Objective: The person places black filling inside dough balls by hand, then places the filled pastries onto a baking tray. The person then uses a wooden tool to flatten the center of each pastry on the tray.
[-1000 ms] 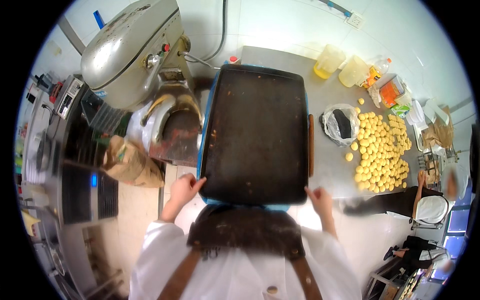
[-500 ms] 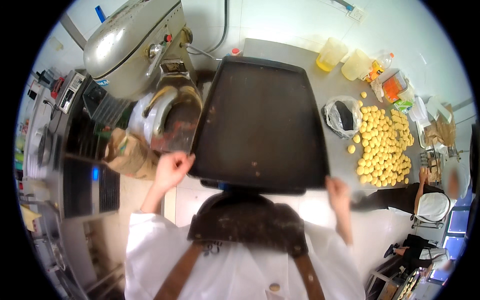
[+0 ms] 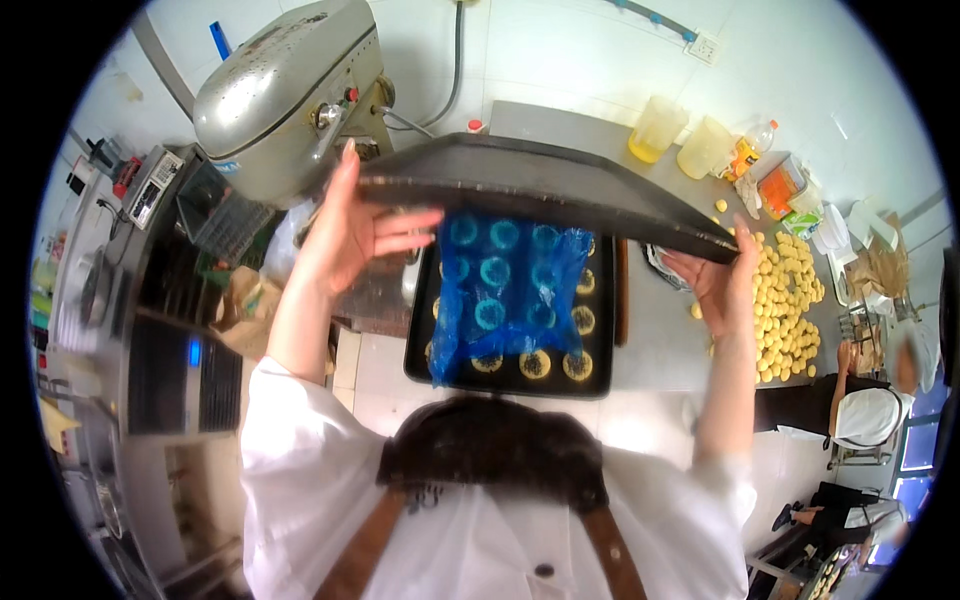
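Observation:
A black baking tray [image 3: 540, 165] is lifted and tilted, its near edge raised toward me. My left hand [image 3: 335, 240] grips its left end, thumb up at the edge and the other fingers stretched along the underside. At the right end my right hand [image 3: 722, 290] holds the corner with the fingers beneath. Below lies a second black tray [image 3: 601, 345] with round, speckled dough pieces [image 3: 535, 363] in rows. A crumpled blue plastic sheet [image 3: 512, 285] covers most of them. The lifted tray hides the lower tray's far part.
A large metal mixer [image 3: 285, 85] stands at the left, beside a brown paper bag [image 3: 248, 310]. Many yellow dough balls [image 3: 785, 310] lie on the steel table [image 3: 655, 350] at the right. Plastic jugs [image 3: 705, 147] and a bottle [image 3: 757, 140] stand behind. A co-worker [image 3: 865, 410] is at the far right.
The upper tray has been raised and tipped up from lying nearly flat, with both hands moving up and outward. The lower tray, dough pieces and blue sheet now show.

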Tool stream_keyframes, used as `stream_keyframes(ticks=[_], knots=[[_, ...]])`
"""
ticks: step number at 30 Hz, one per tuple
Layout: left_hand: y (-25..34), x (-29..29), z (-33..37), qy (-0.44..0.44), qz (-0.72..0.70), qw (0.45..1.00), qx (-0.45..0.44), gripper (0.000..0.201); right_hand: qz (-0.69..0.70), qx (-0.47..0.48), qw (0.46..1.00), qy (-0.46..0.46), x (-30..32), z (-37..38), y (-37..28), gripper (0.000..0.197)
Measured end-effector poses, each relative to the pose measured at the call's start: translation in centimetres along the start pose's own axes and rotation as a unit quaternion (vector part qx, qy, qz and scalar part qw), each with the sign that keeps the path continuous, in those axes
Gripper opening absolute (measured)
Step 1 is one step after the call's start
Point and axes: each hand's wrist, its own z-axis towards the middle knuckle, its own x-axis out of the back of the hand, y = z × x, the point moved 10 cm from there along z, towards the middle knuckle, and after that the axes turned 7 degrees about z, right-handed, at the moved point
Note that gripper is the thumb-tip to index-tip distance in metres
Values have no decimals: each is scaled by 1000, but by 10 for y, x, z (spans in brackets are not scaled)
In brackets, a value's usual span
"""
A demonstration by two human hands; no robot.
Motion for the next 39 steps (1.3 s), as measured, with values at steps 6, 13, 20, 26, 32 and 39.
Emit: stream_keyframes(ticks=[6,13,20,26,32,39], knots=[[-9,18,2,66,-116,991,0,43,53,55,997,-29,14,-4,18,65],[49,28,-92,145,-151,968,-139,49,192,207,959,-20,10,-85,-22,54],[110,115,-157,194,-183,885,-382,21,207,296,917,-166,-82,-56,-25,38],[147,217,-137,259,-196,877,-354,37,-65,335,915,-215,-239,13,22,33],[183,315,-118,372,-91,850,-362,44,58,214,900,-375,-431,0,24,57],[171,333,-109,422,-97,833,-344,60,-103,294,888,-338,-413,7,30,60]])
